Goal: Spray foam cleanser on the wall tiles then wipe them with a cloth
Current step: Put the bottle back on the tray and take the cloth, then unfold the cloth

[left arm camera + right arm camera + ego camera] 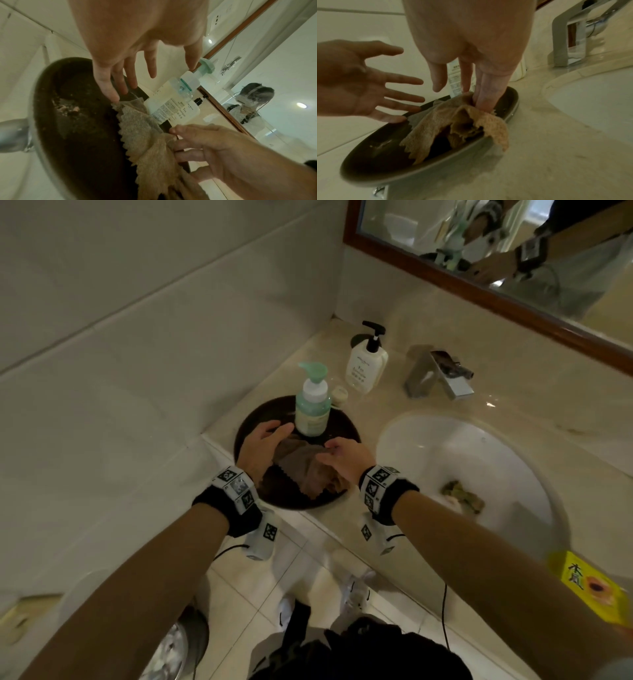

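A foam cleanser bottle (312,405) with a mint-green pump stands upright at the back of a dark round tray (246,426) on the counter corner. A crumpled brown cloth (301,470) lies in the tray in front of it. My left hand (274,431) hovers with spread, straight fingers just left of the bottle, holding nothing. My right hand (329,450) reaches down from the right. Its straight fingertips (484,104) press into a raised fold of the cloth (453,121), with the thumb clear of it. Pale wall tiles (137,354) rise to the left.
A white lotion pump bottle (367,364) and a small jar (340,394) stand behind the tray. To the right are a chrome faucet (438,374) and a white basin (496,446) holding a greenish clump (462,494). A framed mirror (513,285) hangs above.
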Motion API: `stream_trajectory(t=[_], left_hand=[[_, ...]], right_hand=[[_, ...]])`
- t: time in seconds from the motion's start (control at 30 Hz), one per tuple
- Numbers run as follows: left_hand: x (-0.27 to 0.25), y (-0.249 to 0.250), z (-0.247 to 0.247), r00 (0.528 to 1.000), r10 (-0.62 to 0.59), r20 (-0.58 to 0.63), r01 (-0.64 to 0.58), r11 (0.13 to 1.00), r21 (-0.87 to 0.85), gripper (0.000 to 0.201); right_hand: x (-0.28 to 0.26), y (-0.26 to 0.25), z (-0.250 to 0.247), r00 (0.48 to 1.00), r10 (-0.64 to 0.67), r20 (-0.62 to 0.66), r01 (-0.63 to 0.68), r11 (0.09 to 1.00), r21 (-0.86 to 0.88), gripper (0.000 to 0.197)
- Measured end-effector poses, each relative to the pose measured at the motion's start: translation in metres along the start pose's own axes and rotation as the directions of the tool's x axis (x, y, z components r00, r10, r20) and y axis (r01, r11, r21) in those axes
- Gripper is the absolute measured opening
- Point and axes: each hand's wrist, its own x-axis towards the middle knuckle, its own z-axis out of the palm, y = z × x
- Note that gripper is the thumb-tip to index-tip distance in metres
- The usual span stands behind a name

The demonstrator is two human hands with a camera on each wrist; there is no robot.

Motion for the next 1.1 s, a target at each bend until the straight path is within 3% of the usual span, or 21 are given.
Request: stream_trajectory(t=[0.2, 0.37, 0.43, 0.53, 0.6, 0.67, 0.8, 0.93, 1.1], left_hand=[[0.0, 0.002, -0.004, 0.999, -0.054, -0.005, 0.054, 0.995, -0.079, 0.05], [0.0, 0.003, -0.008, 0.999, -0.044, -0.006, 0.043, 0.995, -0.092, 0.047], [-0.001, 0.004, -0.008, 1.0, -0.029, -0.003, 0.028, 0.996, -0.079, 0.047], [-0.006, 0.006, -0.009, 0.999, -0.038, 0.03, 0.041, 0.994, -0.097, 0.043], [-0.009, 0.006, -0.01, 0.998, -0.025, 0.063, 0.031, 0.995, -0.091, 0.046], [-0.013, 0.006, -0.012, 0.995, 0.001, 0.096, 0.006, 0.997, -0.076, 0.048], [-0.025, 0.015, -0.014, 0.983, 0.077, 0.164, -0.066, 0.995, -0.071, 0.046], [-0.041, 0.032, -0.016, 0.962, 0.184, 0.203, -0.171, 0.982, -0.082, 0.043], [-0.067, 0.054, -0.024, 0.952, 0.245, 0.182, -0.218, 0.964, -0.154, 0.033]], right_hand=[[0.007, -0.002, 0.012, 0.998, -0.034, 0.051, 0.042, 0.986, -0.163, 0.064], [0.014, -0.002, 0.018, 0.999, -0.023, 0.05, 0.033, 0.974, -0.223, 0.027], [0.016, -0.003, 0.016, 0.999, -0.013, 0.044, 0.022, 0.979, -0.202, 0.022], [0.015, -0.003, 0.012, 0.999, -0.024, 0.022, 0.026, 0.996, -0.088, 0.017], [0.012, -0.004, 0.008, 0.999, -0.048, 0.001, 0.048, 0.992, 0.116, 0.012], [0.007, -0.009, 0.0, 0.996, -0.071, -0.059, 0.085, 0.953, 0.29, 0.013], [-0.003, -0.026, -0.022, 0.99, -0.086, -0.116, 0.13, 0.877, 0.462, 0.014], [-0.021, -0.048, -0.041, 0.985, -0.11, -0.135, 0.169, 0.801, 0.575, 0.008], [-0.048, -0.076, -0.057, 0.978, -0.149, -0.148, 0.209, 0.752, 0.625, 0.008]])
